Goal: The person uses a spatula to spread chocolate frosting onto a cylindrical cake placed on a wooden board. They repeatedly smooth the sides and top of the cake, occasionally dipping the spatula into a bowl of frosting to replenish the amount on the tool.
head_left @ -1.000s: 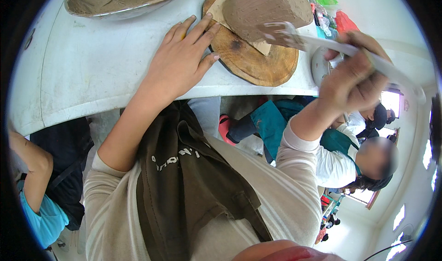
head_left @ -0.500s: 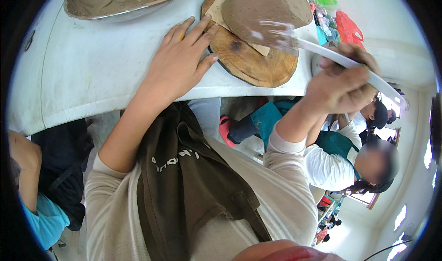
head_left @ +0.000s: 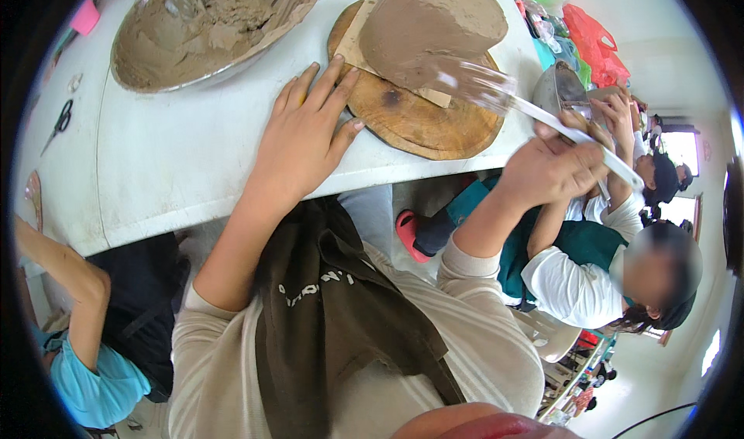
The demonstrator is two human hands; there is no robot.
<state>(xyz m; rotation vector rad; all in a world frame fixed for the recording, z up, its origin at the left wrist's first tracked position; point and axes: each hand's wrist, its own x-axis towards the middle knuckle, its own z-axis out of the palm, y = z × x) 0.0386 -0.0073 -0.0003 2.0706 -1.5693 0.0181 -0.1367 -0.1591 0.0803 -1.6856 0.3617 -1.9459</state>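
Note:
My left hand (head_left: pixel 304 141) lies flat on the white table (head_left: pixel 178 160), fingers spread, fingertips touching the rim of a round wooden board (head_left: pixel 434 125). A tall lump of brown clay (head_left: pixel 434 24) stands on a card on that board. My right hand (head_left: pixel 554 168) grips the handle of a clear plastic fork (head_left: pixel 496 94). The fork's tines rest against the clay lump's lower right side.
A wide metal bowl of wet clay (head_left: pixel 209 28) sits at the table's far left. Scissors (head_left: pixel 58 125) lie near the left edge. One person in a green apron (head_left: pixel 589 268) sits to my right, another in a blue top (head_left: pixel 85 346) to my left. Coloured plastic bags (head_left: pixel 593 36) lie at the far right.
My right hand has moved left and down with the fork, bringing its tines against the clay lump. The view has dropped, showing more of the bowl. My left hand stays put.

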